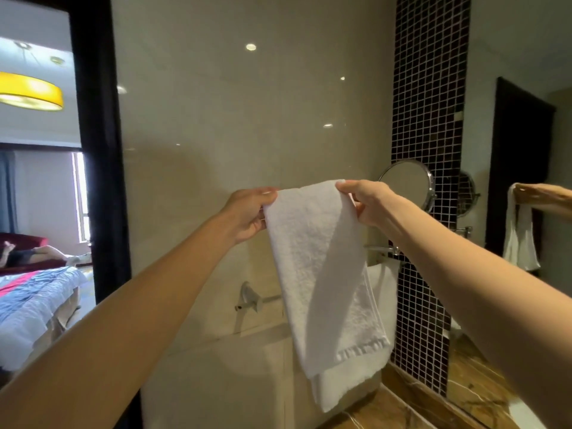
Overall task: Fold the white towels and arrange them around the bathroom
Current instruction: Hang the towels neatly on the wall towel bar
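step: likely squaring the fold before hanging | grip: left hand (247, 213) and right hand (370, 202) each pinch a top corner of the white terry towel (322, 274), which hangs in layers below both grips | advice: hold the corners level, match the edges, then drape evenly over the chrome wall rail (263, 300) below the grips.

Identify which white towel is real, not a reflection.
The folded white terry towel at centre, pinched by the left hand and right hand; the far-right towel lies inside the wall mirror.

towel (322, 274) hangs between left hand (247, 215) and right hand (368, 202) | rail (251, 297) on wall behind it, lower | round mirror (407, 182) just behind right hand | bed (34, 301) far left, through doorway (40, 196)
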